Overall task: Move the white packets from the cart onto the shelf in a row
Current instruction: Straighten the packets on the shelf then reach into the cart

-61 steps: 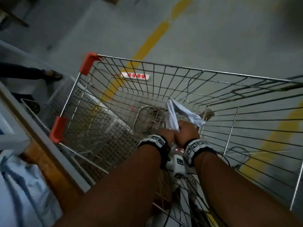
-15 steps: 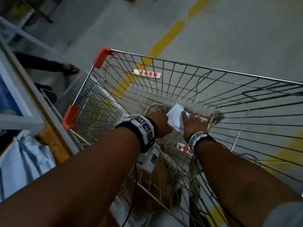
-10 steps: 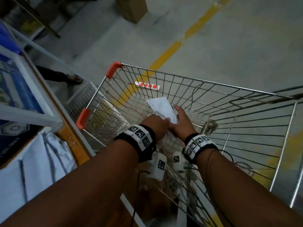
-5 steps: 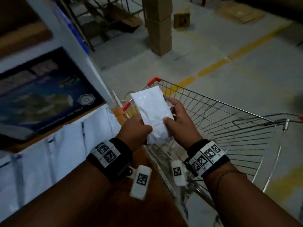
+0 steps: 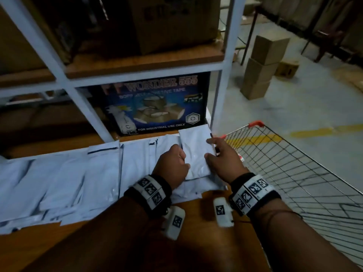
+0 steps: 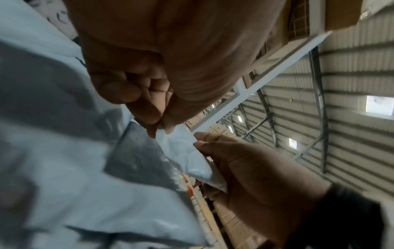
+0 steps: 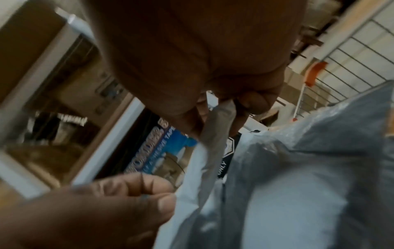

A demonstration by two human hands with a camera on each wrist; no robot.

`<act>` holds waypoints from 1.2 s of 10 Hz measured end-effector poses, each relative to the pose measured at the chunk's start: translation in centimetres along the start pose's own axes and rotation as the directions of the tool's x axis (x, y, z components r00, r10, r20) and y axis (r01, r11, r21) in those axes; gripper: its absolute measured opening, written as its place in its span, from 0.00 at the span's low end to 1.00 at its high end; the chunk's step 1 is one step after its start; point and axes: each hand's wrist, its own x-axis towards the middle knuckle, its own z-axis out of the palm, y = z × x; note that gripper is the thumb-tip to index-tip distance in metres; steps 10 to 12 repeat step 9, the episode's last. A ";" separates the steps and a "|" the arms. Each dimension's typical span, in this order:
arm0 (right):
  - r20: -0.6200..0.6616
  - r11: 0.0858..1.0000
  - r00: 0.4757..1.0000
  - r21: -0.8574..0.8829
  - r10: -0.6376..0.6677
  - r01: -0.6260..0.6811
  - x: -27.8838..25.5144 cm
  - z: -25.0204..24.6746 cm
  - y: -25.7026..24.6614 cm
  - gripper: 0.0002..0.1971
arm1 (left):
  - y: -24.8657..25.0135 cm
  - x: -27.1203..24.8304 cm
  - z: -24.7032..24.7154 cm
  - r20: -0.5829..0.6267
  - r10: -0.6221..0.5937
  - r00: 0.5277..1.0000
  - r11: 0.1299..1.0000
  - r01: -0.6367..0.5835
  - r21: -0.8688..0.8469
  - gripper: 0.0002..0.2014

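A white packet [image 5: 196, 150] is held low over the right end of the wooden shelf [image 5: 198, 228], above the other packets. My left hand [image 5: 182, 163] pinches its left edge and my right hand [image 5: 210, 154] pinches its right edge. In the left wrist view my left hand [image 6: 162, 129] nips the packet [image 6: 187, 160] between thumb and fingers. The right wrist view shows my right hand [image 7: 224, 107] gripping the packet [image 7: 215, 134] by a thin edge. A row of white packets [image 5: 78, 181] lies overlapping along the shelf to the left. The wire cart [image 5: 294, 173] stands at the right.
A blue tape carton [image 5: 157, 107] stands at the back of the shelf, right behind the packets. White shelf posts [image 5: 218, 99] frame the bay, with a cardboard box [image 5: 172, 22] on the level above. Stacked cartons [image 5: 263, 65] stand on the floor beyond the cart.
Both hands lifted the packet out of the cart, swung left and brought it down over the right end of the row on the shelf. My view turned from the cart to the shelf.
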 end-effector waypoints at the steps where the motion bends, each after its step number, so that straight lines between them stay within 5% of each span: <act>1: 0.013 0.957 1.000 -0.289 0.026 -0.021 0.4 1.1 0.0 0.23 | -1.2 -0.2 0.1 0.047 -0.001 0.999 0.998 -0.002 0.060 0.11; 2: -0.013 0.843 1.000 -0.539 0.004 -0.010 -0.7 1.6 0.2 0.23 | -2.2 -0.7 0.0 0.029 0.054 0.998 0.988 -0.058 0.146 0.07; 3: 0.020 0.674 0.974 -0.719 -0.226 0.171 -1.7 2.0 -0.3 0.28 | -3.3 -1.5 -0.5 -0.027 0.211 0.977 0.916 -0.188 0.355 0.06; 4: 0.278 0.478 0.909 -0.780 -0.311 0.403 -1.7 3.6 -0.8 0.32 | -4.2 -2.2 -1.0 -0.006 0.343 0.939 0.731 -0.263 0.630 0.17; 5: 0.423 0.434 0.899 -0.792 -0.115 0.429 -1.4 5.3 1.1 0.33 | -5.5 -2.6 -0.3 0.187 0.241 0.952 0.656 -0.302 0.692 0.34; 6: 0.415 0.450 0.907 -0.797 -0.075 0.402 -1.4 6.0 3.2 0.35 | -6.7 -2.8 1.4 0.262 0.102 0.960 0.639 -0.265 0.722 0.38; 7: 0.406 0.453 0.909 -0.796 -0.092 0.401 -1.5 5.9 3.4 0.37 | -6.5 -3.0 2.0 0.235 0.087 0.968 0.649 -0.234 0.724 0.38; 9: 0.326 0.485 0.936 -0.802 -0.132 0.348 -1.0 6.7 1.6 0.34 | -5.7 -5.1 -0.5 0.118 0.161 0.980 0.701 -0.197 0.685 0.36; 12: 0.326 0.485 0.936 -0.802 -0.132 0.348 -1.0 6.7 1.6 0.34 | -5.7 -5.1 -0.5 0.118 0.161 0.980 0.701 -0.197 0.685 0.36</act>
